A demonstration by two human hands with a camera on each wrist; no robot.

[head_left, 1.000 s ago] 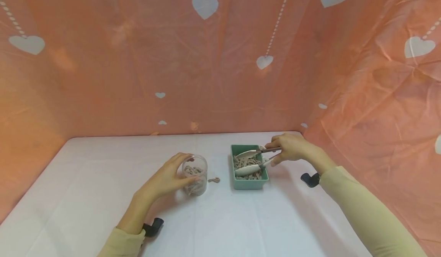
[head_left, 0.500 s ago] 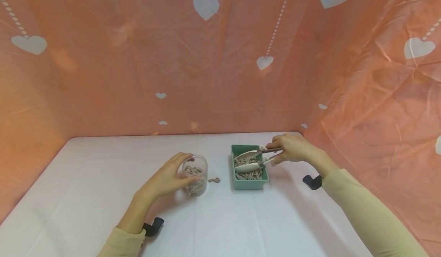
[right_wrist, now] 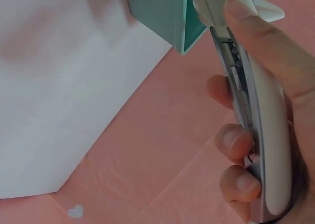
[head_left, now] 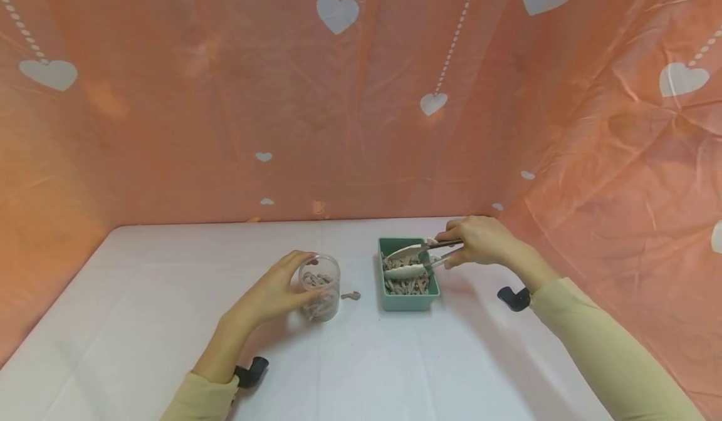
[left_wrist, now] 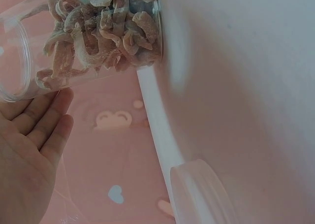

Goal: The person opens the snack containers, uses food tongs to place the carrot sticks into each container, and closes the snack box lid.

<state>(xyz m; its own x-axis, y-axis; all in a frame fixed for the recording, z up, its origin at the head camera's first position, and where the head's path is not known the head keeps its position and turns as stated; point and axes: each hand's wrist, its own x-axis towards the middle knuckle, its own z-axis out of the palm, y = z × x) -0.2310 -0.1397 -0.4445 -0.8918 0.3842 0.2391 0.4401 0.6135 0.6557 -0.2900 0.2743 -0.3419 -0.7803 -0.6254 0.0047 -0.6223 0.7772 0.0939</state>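
On the left, a clear plastic jar [head_left: 319, 308] stands on the white table, partly filled with greyish-brown curled dried strips [left_wrist: 93, 32]. My left hand [head_left: 276, 292] grips it, thumb across the front and fingers round the back near the rim. In my right hand [head_left: 476, 240] is a pair of kitchen tongs [head_left: 407, 272] with pale tips and metal arms. Those tips reach down, spread apart, into a green rectangular box [head_left: 408, 304] that contains more of the same strips. The right wrist view shows fingers and thumb wrapped about the tongs' handles [right_wrist: 268, 135].
A single loose strip [head_left: 351, 295] lies on the table [head_left: 361, 364] between jar and box. A translucent round lid-like piece [left_wrist: 199, 194] shows in the left wrist view. An orange sheet with white hearts [head_left: 361, 126] rises behind the table's back edge.
The tongs' near tip has shifted slightly toward the far one, narrowing the gap between them. The right sleeve has moved a little to the right; left hand and jar hold still.
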